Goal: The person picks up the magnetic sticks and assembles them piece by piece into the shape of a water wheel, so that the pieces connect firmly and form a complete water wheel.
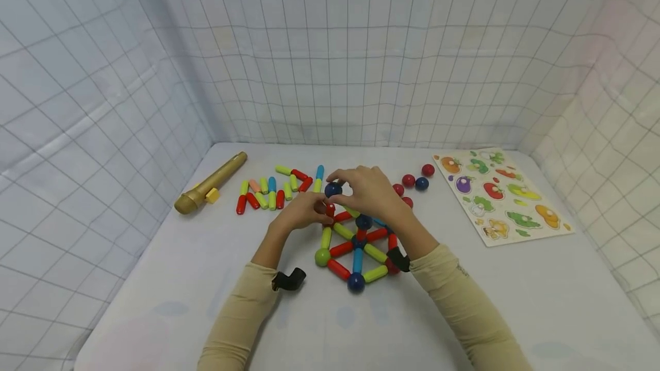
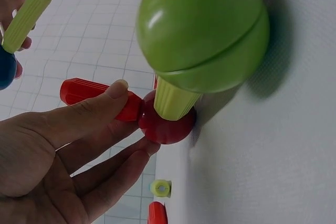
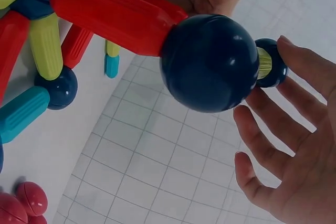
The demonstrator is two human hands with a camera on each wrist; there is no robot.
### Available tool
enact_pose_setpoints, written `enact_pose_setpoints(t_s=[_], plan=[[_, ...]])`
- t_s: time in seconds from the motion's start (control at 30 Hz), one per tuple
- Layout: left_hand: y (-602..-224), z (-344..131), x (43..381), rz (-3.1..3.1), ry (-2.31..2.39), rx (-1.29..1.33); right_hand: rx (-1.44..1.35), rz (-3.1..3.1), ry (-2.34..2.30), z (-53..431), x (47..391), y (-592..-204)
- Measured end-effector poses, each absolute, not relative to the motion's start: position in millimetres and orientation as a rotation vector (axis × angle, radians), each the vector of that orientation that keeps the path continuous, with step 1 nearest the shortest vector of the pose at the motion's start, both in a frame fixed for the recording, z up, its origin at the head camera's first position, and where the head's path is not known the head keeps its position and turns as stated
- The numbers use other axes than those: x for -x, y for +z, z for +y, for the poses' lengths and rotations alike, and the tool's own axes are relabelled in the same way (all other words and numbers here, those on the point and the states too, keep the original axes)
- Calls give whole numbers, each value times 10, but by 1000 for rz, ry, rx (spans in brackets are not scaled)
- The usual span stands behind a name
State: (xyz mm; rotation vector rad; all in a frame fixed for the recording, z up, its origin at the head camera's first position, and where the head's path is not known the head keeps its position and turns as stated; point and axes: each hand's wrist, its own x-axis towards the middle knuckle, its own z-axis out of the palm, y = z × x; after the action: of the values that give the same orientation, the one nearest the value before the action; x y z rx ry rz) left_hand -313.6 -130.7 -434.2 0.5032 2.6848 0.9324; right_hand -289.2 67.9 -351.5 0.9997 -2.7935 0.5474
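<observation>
Pinching a nearly upright red rod (image 2: pixel 97 97) between thumb and fingers, the left hand (image 1: pixel 301 212) held it on top of a red ball (image 2: pixel 167 124), at the far left part of the wheel-shaped frame (image 1: pixel 358 261) on the surface (image 1: pixel 335 325). The right hand (image 1: pixel 372 190) grasped a blue ball (image 1: pixel 333 190) with its fingertips; from it a yellow-green rod (image 2: pixel 27 18) reached to the middle ball (image 3: pixel 210 64), which sat raised on a red post (image 3: pixel 118 17) over the frame's centre. Between the red rod's upper end and the blue ball there was a gap. In my judgement, too strong a push by the right hand could pull the yellow-green rod off the middle ball, or make the red post lean. If the left hand let go too early, the red rod, supported only at its foot, could tip. The middle ball covered its own joint in the right wrist view, so I could not surely tell how firm this was. Both forearms came from the near side; the right hand was placed higher, its fingers bent, the left lower.
</observation>
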Motion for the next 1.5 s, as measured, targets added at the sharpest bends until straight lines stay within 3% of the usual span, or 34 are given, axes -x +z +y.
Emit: enact_pose_setpoints(t_s=[0.4, 0.8, 1.0, 1.17, 1.5], plan=[[-4386, -1259, 3161, 2655, 956, -440, -950, -2945, 506, 615, 2991, -3620], [-4404, -1255, 3196, 2693, 912, -545, -953, -3038, 533, 621, 3051, -3754], [-4348, -1293, 3201, 2706, 898, -568, -799, -3014, 708, 1024, 3077, -3812], [-4341, -1303, 3174, 2704, 860, -506, -663, -3181, 704, 1453, 3060, -4088], [-4516, -1118, 3228, 2679, 1008, -418, -564, -3319, 891, 1729, 2922, -4431]])
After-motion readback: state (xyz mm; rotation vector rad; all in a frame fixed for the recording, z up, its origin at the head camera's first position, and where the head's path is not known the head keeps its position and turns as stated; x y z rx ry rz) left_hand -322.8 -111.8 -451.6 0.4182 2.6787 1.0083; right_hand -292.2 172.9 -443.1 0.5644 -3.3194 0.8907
